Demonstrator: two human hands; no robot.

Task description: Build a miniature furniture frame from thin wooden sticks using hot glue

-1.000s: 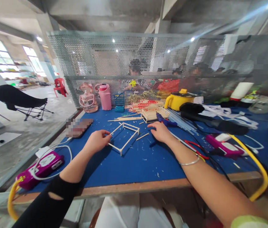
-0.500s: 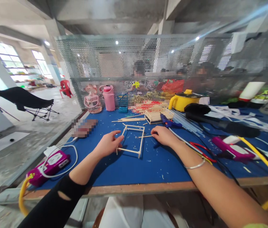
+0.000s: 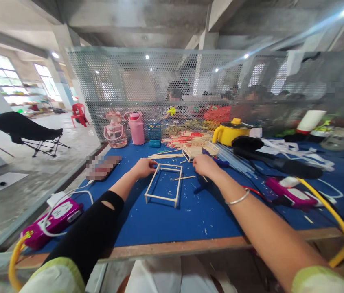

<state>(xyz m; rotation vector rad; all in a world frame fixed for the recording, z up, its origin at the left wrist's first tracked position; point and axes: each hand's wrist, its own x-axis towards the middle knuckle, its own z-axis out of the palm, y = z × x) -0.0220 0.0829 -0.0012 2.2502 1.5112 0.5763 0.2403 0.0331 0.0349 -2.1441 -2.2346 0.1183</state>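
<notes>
Frame [image 3: 163, 183] of thin sticks stands mid-worktop [image 3: 172, 219]; left hand [image 3: 144, 167] fingers pinch its far corner, right hand [image 3: 204, 165] fingers curl, holding unclear. Hard pressure could snap glued joints.

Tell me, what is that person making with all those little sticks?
A person sits at a blue table with a small frame of thin wooden sticks on it. The left hand touches the frame's far corner. The right hand rests beside it, near a loose stick. What the frame will become cannot be told. Behind lie more sticks and a little finished crate.
</notes>
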